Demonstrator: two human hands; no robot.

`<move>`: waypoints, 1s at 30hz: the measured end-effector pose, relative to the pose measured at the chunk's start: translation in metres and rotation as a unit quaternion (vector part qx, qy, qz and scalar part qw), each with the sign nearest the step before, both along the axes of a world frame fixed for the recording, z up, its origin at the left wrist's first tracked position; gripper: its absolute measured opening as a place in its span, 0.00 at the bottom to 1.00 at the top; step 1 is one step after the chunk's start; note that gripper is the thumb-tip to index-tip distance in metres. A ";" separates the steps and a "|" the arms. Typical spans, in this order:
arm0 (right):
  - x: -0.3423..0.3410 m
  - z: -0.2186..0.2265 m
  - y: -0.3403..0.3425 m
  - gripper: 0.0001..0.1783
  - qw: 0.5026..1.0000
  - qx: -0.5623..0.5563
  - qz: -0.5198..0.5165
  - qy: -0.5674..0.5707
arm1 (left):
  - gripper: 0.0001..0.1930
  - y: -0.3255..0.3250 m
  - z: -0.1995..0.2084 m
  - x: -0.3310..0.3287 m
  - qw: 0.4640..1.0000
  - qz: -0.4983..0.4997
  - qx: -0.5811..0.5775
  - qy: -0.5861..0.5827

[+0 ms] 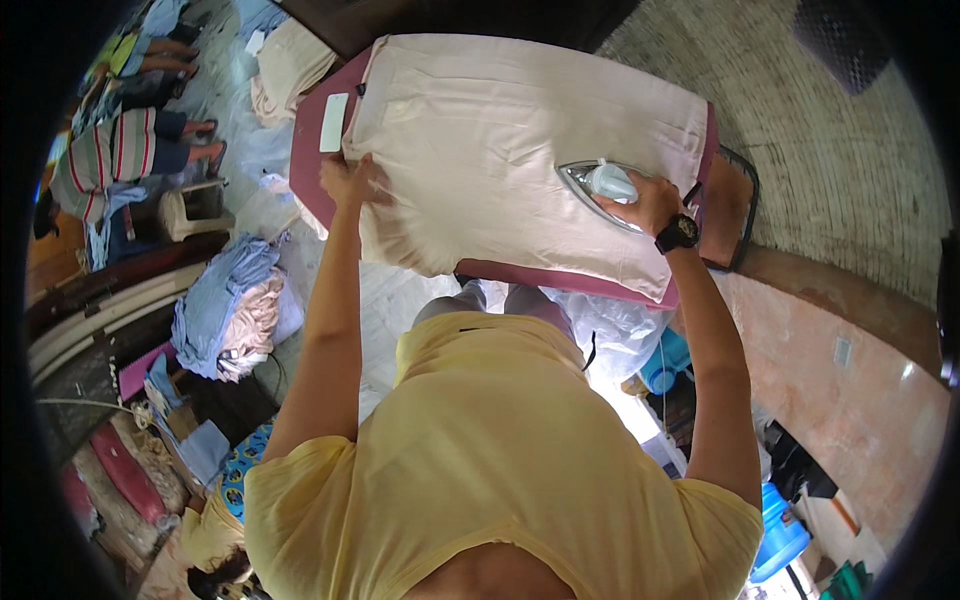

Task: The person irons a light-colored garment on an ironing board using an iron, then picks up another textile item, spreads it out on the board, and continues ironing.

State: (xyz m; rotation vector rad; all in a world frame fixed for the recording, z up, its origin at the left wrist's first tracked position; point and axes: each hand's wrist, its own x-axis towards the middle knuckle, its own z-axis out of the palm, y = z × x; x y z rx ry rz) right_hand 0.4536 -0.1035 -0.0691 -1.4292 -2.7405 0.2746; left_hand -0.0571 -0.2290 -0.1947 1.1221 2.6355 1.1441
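Observation:
Cream cloth (480, 110), perhaps trousers, is spread over a maroon ironing board (312, 150) in front of me. My right hand (650, 205), with a dark watch on its wrist, is closed round the handle of a clothes iron (612, 183). The iron's soleplate lies on the right part of the cloth, its tip to the left. At the cloth's left edge, my left hand (350, 182) is closed on the fabric, which gathers in folds beside it. Some of its fingers are blurred and partly hidden.
A white, phone-like slab (334, 122) lies on the board's left end. More cream cloth (292, 65) is piled beyond it. To the left sits a heap of blue and pink garments (230, 310). People are at the far left and lower left. A tiled wall (850, 350) stands at the right.

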 end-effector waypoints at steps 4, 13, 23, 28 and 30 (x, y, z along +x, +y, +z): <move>-0.048 0.022 0.007 0.34 0.993 -0.039 -0.088 0.072 | 0.13 0.008 0.011 -0.014 0.989 -0.061 0.082 -0.106; -0.113 0.000 0.010 0.32 0.988 -0.015 0.130 0.081 | 0.19 0.012 0.027 -0.016 0.982 -0.017 0.138 -0.126; -0.250 0.012 -0.001 0.36 0.984 -0.068 0.150 0.068 | 0.25 -0.015 0.051 -0.035 0.837 -0.243 0.062 -0.486; -0.296 0.008 -0.009 0.35 0.974 -0.081 0.197 0.071 | 0.26 -0.012 0.026 -0.048 0.905 -0.235 0.036 -0.353; -0.316 0.011 -0.012 0.35 0.983 -0.072 0.152 0.071 | 0.26 -0.014 0.018 -0.051 0.951 -0.226 -0.014 -0.210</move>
